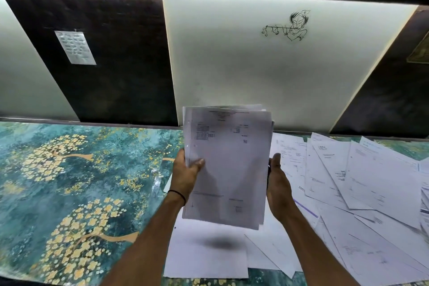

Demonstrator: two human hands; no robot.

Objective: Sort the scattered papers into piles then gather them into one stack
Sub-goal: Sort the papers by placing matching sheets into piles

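Note:
I hold a bundle of white printed papers [228, 165] upright above the table, its lower edge off the surface. My left hand [185, 175] grips its left edge, thumb on the front sheet. My right hand [278, 188] presses flat against its right edge, fingers behind the sheets. Many loose printed sheets [362, 193] lie scattered and overlapping across the right part of the table. A blank-looking sheet [206, 255] lies flat directly under the bundle, in its shadow.
The table [76, 183] has a teal cover with yellow flower trees. Behind it stands a wall of dark and white panels, with a small notice [75, 47] pinned at the left and a line drawing [287, 26] on the white panel.

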